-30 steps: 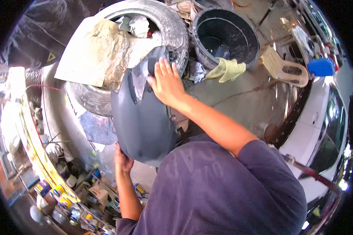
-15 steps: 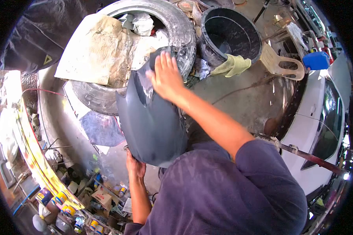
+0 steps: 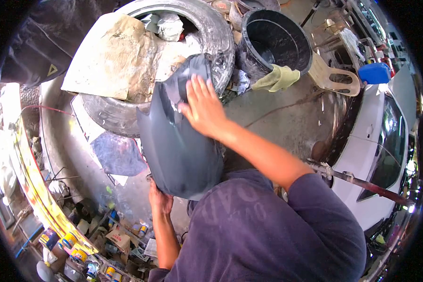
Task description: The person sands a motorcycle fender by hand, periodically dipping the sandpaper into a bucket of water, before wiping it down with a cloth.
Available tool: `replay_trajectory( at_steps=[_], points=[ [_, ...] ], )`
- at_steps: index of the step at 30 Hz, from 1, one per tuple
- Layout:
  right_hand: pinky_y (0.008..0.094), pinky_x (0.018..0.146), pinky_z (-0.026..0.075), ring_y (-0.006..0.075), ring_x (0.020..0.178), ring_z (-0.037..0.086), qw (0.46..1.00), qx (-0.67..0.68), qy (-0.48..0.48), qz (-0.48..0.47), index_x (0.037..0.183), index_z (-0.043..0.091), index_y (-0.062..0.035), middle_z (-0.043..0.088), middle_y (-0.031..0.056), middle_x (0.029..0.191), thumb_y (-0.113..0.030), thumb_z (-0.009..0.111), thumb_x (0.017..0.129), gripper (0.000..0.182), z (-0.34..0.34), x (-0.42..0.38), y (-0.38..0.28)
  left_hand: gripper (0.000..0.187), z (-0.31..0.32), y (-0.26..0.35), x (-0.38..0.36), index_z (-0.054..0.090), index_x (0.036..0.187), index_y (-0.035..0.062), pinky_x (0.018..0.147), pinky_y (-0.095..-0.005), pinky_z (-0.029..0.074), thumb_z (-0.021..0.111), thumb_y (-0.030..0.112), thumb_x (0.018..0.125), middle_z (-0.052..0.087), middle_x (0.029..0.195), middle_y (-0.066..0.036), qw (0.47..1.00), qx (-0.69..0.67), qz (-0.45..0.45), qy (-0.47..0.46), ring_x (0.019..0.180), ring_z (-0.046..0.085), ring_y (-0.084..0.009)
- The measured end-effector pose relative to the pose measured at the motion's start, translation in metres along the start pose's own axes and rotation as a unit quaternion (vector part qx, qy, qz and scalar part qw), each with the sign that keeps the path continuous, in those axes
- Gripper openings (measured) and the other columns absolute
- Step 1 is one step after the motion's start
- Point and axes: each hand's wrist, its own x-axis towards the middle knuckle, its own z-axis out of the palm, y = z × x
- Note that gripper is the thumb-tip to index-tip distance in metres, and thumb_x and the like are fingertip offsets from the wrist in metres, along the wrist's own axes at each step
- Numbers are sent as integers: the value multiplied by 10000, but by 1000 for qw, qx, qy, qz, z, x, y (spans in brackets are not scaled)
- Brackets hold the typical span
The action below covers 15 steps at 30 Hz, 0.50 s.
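Observation:
A dark grey moulded panel (image 3: 183,150) leans with its narrow upper end against a dusty tire (image 3: 211,33) and its wide end near my body. My right hand (image 3: 203,103) lies on the panel's upper part, fingers stretched forward; whether anything is under the palm is hidden. My left hand (image 3: 160,199) grips the panel's lower left edge from below, its fingertips partly hidden by the panel. On the tire, left of the panel, rests stained cardboard (image 3: 113,56) with crumpled paper (image 3: 170,27).
A black bucket (image 3: 277,40) with a yellow-green cloth (image 3: 277,78) on its rim stands beyond the tire. A plastic chair (image 3: 336,77), a blue container (image 3: 374,73) and a white car (image 3: 369,136) are at right. Cans and boxes (image 3: 119,238) crowd the lower left.
My right hand has slid back along the panel, a little toward my body, uncovering some of its upper end. My left hand keeps its hold. The view has shifted slightly.

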Motion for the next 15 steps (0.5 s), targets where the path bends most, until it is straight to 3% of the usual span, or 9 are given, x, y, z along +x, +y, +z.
replay_trajectory(
  at_steps=[3,9,13,15],
  points=[
    [536,1201,170,456,1448,267,998,2,39,50,1431,352,143,312,351,1516,-469,395,1015,740,7,49,31,533,-1,-1,-1,456,1411,54,978,-465,528,334,446,1071,546,1404,-120,1000,-6,-6,4,1232,583,-282],
    [531,1211,137,457,1467,223,999,31,-24,-11,1446,313,153,274,355,1531,-474,409,1013,768,-4,-38,-10,521,5,6,-5,454,1425,69,1019,-446,482,329,434,1076,529,1427,-108,1000,8,-20,12,1262,550,-270],
    [500,1208,167,393,1473,248,999,-5,17,42,1462,329,111,287,302,1552,-442,398,1028,707,5,28,21,524,3,4,-6,456,1423,73,1009,-452,491,327,443,1075,535,1419,-104,1000,3,-22,13,1261,552,-273],
    [505,1206,171,411,1465,255,999,6,24,42,1456,332,119,277,308,1553,-433,393,1030,700,9,26,20,521,2,5,-6,456,1421,79,1011,-452,490,325,445,1075,538,1414,-102,1000,7,-17,16,1261,552,-273]
  ],
)
